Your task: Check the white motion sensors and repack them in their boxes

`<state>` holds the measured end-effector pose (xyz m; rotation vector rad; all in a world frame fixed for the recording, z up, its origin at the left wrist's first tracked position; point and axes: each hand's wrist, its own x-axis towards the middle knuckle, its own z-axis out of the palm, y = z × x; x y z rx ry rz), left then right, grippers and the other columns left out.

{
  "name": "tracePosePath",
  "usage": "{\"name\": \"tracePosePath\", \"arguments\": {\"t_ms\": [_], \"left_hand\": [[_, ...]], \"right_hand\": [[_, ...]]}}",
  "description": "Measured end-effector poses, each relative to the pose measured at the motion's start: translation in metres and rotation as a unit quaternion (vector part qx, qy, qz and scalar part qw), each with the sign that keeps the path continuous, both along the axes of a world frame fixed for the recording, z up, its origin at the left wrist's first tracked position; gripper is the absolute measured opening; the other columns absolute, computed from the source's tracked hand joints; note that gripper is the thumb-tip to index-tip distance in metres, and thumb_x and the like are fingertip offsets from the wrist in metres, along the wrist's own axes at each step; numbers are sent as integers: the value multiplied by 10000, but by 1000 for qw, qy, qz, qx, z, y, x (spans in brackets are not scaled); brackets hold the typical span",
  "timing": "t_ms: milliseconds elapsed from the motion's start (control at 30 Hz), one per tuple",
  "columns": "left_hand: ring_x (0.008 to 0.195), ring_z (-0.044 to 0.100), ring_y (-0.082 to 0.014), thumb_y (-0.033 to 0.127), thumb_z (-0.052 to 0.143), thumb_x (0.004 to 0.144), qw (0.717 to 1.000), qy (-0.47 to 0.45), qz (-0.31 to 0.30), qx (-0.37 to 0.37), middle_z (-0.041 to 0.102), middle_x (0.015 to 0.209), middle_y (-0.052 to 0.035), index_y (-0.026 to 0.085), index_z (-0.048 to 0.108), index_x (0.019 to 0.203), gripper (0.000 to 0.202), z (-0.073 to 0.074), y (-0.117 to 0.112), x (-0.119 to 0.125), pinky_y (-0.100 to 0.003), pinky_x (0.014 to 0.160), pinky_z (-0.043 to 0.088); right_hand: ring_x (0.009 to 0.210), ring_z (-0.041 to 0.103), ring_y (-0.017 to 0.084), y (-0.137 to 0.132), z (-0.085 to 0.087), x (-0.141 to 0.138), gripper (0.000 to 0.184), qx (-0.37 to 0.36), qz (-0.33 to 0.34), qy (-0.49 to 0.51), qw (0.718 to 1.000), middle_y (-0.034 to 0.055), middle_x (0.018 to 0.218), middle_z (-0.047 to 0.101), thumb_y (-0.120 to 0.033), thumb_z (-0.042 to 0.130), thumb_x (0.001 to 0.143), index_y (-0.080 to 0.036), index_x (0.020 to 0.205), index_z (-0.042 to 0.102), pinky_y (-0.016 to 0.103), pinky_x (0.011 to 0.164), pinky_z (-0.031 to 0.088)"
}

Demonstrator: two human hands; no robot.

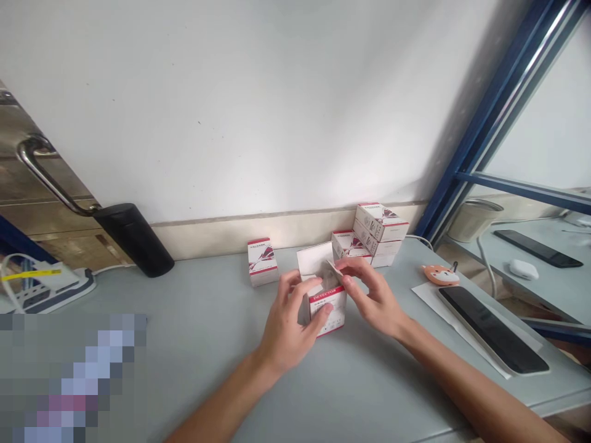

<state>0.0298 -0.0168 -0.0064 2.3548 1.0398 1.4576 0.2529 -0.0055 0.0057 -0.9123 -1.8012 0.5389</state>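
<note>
A small white and red cardboard box (333,315) marked "DETECTOR" stands upright in front of me, its top lid raised at the back. My left hand (290,323) is wrapped round the box's left side, with the thumb on the front face. At the upper right edge, my right hand (369,292) pinches a side flap (335,271) of the box between thumb and fingers. What lies inside the box I cannot make out. Behind it are a stack of similar boxes (381,231) at the right and a single box (262,261) at the left.
On the grey table (207,344) at the right lie a black phone (492,329) on white paper and an orange animal-shaped case (441,274). A black cylinder (133,240) stands back left, near a power strip (69,292). A blue-framed glass panel (545,141) borders the right side.
</note>
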Motion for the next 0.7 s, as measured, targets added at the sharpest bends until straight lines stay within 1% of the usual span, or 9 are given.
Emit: {"name": "tracePosePath", "arguments": {"t_ms": [133, 233, 300, 367, 433, 500, 567, 633, 700], "left_hand": [[1140, 661, -199, 283, 691, 993, 1000, 4, -4, 8, 534, 1241, -74, 283, 561, 1289, 323, 0, 0, 0, -311, 865, 615], [1151, 660, -206, 276, 699, 988, 1000, 1, -5, 21, 538, 1244, -76, 284, 558, 1288, 331, 1, 0, 2, -328, 887, 617], [1173, 652, -214, 272, 700, 988, 1000, -1, -6, 17, 541, 1265, -84, 287, 558, 1302, 344, 0, 0, 2, -344, 914, 612], [1172, 644, -219, 266, 698, 990, 1000, -6, -13, 11, 556, 1276, -93, 288, 538, 1341, 386, -2, 2, 3, -367, 932, 602], [1148, 640, -219, 252, 715, 979, 999, -31, -26, 23, 575, 1285, -104, 284, 473, 1396, 484, -6, 5, 3, -378, 915, 594], [1125, 642, -214, 237, 751, 953, 996, -67, -37, 51, 580, 1319, -118, 283, 396, 1433, 599, -11, 8, 3, -371, 880, 588], [1113, 651, -206, 229, 775, 936, 993, -87, -41, 68, 573, 1353, -129, 287, 356, 1453, 668, -15, 10, 4, -360, 857, 586], [1111, 657, -206, 235, 780, 933, 993, -86, -40, 66, 578, 1349, -131, 283, 352, 1477, 694, -15, 10, 4, -355, 857, 589], [1103, 659, -206, 241, 768, 942, 994, -73, -46, 60, 591, 1320, -123, 282, 359, 1493, 688, -13, 9, 4, -355, 866, 595]], "right_hand": [[1183, 665, 247, 0, 10, 2, 147, 40, 3, -28, 999, 86, 1242, 704, -361, 546, 1086, -270, 1090, 662, 400, 994, 550], [1257, 652, 275, -1, 14, -2, 90, 62, -10, -2, 998, 90, 1228, 717, -341, 629, 1046, -260, 1013, 652, 438, 1036, 541], [1169, 690, 257, -3, 12, -5, 102, 74, -22, 42, 996, 79, 1168, 729, -324, 672, 1022, -274, 1085, 608, 428, 988, 565], [1092, 706, 239, -4, 10, -7, 234, 89, -29, 71, 993, 75, 1171, 726, -317, 688, 1012, -293, 1208, 562, 417, 950, 578], [1107, 693, 247, -5, 8, -9, 316, 106, -18, 49, 993, 92, 1224, 711, -337, 692, 1007, -293, 1291, 561, 427, 963, 569], [1110, 677, 252, -4, 7, -9, 225, 121, -5, 17, 992, 100, 1225, 702, -339, 655, 1026, -274, 1238, 619, 428, 966, 556], [1055, 673, 234, -4, 8, -11, 91, 132, -11, 18, 991, 89, 1163, 707, -295, 593, 1057, -257, 1114, 652, 417, 948, 545], [992, 669, 218, -4, 9, -13, 116, 143, -33, 36, 989, 78, 1093, 708, -249, 543, 1075, -247, 1032, 651, 405, 914, 539], [948, 662, 217, -5, 9, -16, 130, 144, -55, 47, 987, 72, 1030, 703, -253, 539, 1077, -245, 1020, 655, 398, 872, 536]]}}
